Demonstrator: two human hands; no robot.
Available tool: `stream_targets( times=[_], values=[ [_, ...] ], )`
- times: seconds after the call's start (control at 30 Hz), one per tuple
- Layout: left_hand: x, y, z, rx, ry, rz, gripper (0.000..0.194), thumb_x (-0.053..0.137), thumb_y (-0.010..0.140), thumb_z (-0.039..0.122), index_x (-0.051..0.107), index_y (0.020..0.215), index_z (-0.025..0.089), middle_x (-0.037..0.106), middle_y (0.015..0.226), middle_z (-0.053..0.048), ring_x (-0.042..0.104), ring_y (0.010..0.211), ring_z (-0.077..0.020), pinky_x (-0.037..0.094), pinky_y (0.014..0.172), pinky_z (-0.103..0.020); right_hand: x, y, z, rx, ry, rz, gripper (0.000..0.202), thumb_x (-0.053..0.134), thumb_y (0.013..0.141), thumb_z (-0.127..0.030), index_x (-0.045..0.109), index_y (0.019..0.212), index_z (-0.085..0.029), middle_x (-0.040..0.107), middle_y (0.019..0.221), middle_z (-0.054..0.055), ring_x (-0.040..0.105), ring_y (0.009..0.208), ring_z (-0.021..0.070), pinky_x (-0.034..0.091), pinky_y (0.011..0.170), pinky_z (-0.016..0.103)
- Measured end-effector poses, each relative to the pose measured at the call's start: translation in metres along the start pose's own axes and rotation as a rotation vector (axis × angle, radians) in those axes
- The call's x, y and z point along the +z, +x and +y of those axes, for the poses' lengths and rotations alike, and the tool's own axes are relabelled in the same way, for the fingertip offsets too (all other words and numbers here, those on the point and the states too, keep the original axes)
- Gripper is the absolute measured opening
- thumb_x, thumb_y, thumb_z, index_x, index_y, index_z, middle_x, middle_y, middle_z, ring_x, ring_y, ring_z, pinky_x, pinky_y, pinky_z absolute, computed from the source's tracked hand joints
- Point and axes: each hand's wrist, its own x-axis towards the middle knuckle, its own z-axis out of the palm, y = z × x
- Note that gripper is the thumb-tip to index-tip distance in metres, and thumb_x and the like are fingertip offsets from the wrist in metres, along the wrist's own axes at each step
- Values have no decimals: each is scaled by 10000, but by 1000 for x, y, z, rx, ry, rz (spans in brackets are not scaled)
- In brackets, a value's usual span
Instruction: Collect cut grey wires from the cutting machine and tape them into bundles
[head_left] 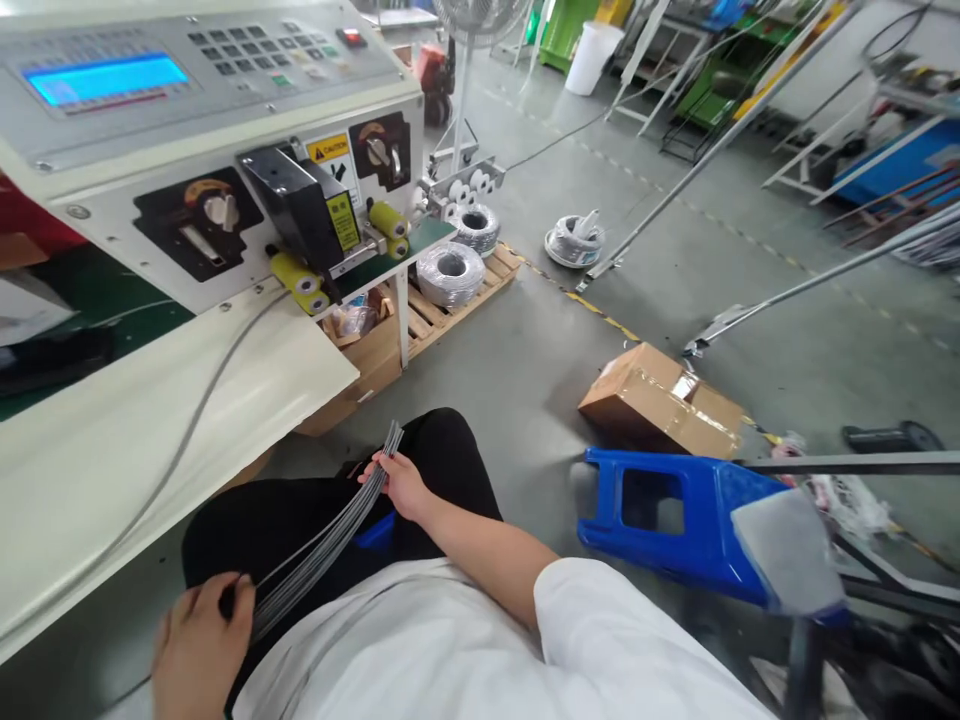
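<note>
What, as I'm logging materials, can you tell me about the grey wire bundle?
The grey wire bundle is many thin, plastic-looking strands, roughly side by side, curving gently over the person's lap. The right hand grips it near its upper tips, which stick out. The left hand is at its lower end, whose tips are hidden.

Your right forearm (484, 550) reaches across your lap, the right hand's (403, 485) fingers closed; your left hand (196, 645) curls, back upward.
</note>
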Motion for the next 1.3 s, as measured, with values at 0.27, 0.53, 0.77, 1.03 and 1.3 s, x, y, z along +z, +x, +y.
stream_targets(
  times=[0.27, 0.53, 0.77, 1.03, 1.3],
  values=[
    [30, -17, -13, -213, -289, 76, 380, 395, 856, 486, 600, 993, 197, 647, 894, -72, 619, 818, -251, 476, 742, -362, 2, 0, -4, 38, 4, 26, 386, 743, 744, -492, 600, 911, -176, 685, 773, 28, 716, 756, 232, 525, 708, 366],
    [-5, 1, 29, 331, -129, 299, 166, 515, 882, 275, 673, 928, 248, 709, 795, -2, 652, 740, -175, 476, 719, -306, 4, -2, -2, 7, -46, 35, 419, 760, 719, -519, 604, 944, -203, 692, 803, 21, 706, 784, 216, 519, 683, 328],
    [-106, 67, 96, 490, -205, 709, 275, 600, 818, 197, 641, 1088, 230, 668, 994, -75, 605, 1006, -233, 469, 949, -389, 10, -11, -7, 14, -51, -10, 352, 767, 723, -491, 631, 890, -212, 686, 796, 28, 701, 822, 238, 528, 773, 381],
    [-140, 124, 115, 102, -124, 655, 638, 484, 915, 484, 413, 1414, 94, 525, 1210, -214, 477, 1157, -346, 437, 961, -462, 11, -13, -7, -17, -43, -40, 338, 768, 715, -504, 648, 870, -230, 694, 799, 33, 708, 881, 270, 515, 882, 442],
    [-132, 102, 88, 166, -40, 497, 537, 451, 933, 531, 478, 1350, 194, 606, 1115, -125, 526, 1052, -283, 440, 859, -385, 8, -9, -8, -20, -64, -59, 324, 751, 738, -523, 666, 877, -243, 717, 880, 56, 698, 975, 301, 514, 856, 447]
  ],
)
